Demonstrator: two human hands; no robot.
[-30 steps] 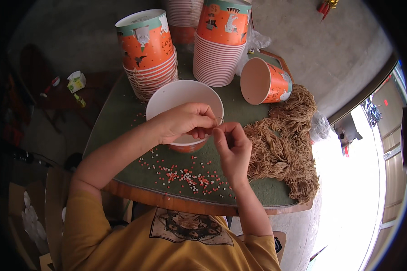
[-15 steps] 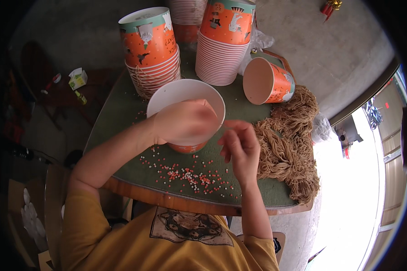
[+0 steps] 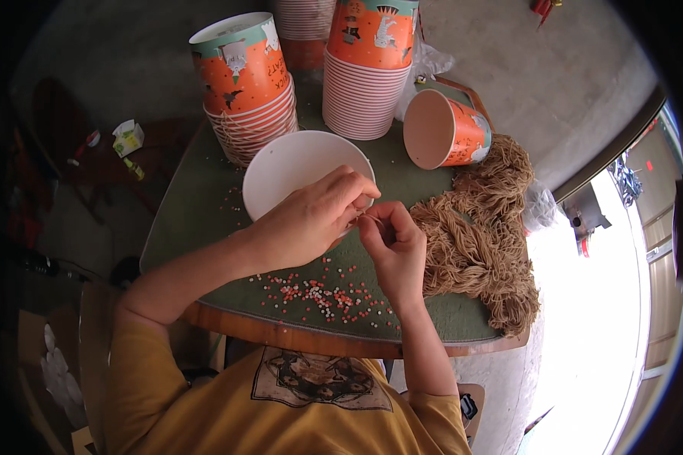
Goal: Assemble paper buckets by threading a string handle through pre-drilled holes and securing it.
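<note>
A white-lined paper bucket [image 3: 269,176] stands in front of me with its mouth up. My left hand [image 3: 311,216] reaches across its near side, fingers bent and pinched together at the right part of the rim. Right beside it, my right hand [image 3: 391,235] has thumb and forefinger pressed together, almost touching the left fingertips. Something thin seems to be between the two hands, but it is too small and covered to make out. Small orange and white beads [image 3: 322,296] lie scattered on the green tabletop [image 3: 197,243] between the bucket and the table's near edge.
A heap of tan cords [image 3: 474,235] covers the table's right side. Behind it a printed orange bucket [image 3: 463,136] lies on its side. Tall bucket stacks stand at the back; the left stack [image 3: 243,91] has cords hanging round it. Crumpled clear plastic [image 3: 430,64] lies behind.
My left hand has drawn back from over the bucket's mouth to its right rim, turning fingertips toward the right hand. The right hand has come slightly left, and the fingers now meet.
</note>
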